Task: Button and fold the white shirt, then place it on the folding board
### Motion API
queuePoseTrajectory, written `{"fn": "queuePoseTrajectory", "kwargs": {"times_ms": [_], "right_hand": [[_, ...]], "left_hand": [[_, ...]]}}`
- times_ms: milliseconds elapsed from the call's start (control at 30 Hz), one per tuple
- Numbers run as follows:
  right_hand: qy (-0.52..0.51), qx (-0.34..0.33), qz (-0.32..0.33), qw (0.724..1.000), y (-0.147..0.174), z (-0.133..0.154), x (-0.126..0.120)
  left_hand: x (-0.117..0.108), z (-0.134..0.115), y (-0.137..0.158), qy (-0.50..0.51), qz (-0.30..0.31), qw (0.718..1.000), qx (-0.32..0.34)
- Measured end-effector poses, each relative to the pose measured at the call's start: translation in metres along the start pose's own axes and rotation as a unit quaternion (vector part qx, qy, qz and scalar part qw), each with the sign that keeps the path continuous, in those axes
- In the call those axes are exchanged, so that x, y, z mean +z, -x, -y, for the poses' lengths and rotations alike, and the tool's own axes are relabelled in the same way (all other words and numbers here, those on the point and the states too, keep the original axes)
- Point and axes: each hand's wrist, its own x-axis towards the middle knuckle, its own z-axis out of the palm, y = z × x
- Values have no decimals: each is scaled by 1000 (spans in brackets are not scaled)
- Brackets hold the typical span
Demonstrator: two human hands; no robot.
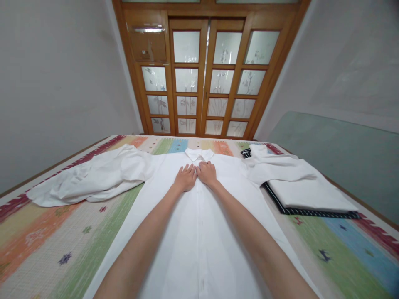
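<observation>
A white button-up shirt (174,232) lies spread front side up, its collar (199,155) at the far end and its button placket running down the middle. Just below the collar, my left hand (186,177) rests flat on the fabric, fingers stretched forward. Close beside it, my right hand (207,172) lies across the upper placket with its fingers slightly bent, and neither hand lifts the cloth. The crumpled left-side sleeve (93,178) reaches out over the patterned cover. On the other side, the right-side sleeve (283,168) lies over a folded white cloth (311,195).
Under the folded white cloth is a black cloth with white marks (321,214). A colourful striped cover (102,236) spreads beneath everything. Behind stand wooden doors with glass panes (204,83). A pale green panel (336,153) leans along the right wall.
</observation>
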Motion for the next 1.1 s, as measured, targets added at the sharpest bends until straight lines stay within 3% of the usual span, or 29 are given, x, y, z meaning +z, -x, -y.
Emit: {"fn": "queuePoseTrajectory", "kwargs": {"times_ms": [233,500,800,1100], "right_hand": [[6,41,-50,998,-29,-1,8],[-8,89,-44,995,-44,-1,14],[-32,100,-44,994,-39,-1,13],[-49,134,-26,989,-40,0,8]], "left_hand": [[4,0,2,-11,-7,1000,-3],[3,-1,-2,-5,-15,1000,-26],[4,-6,-40,4,-48,992,-115],[-1,2,-70,16,-114,987,-113]]}}
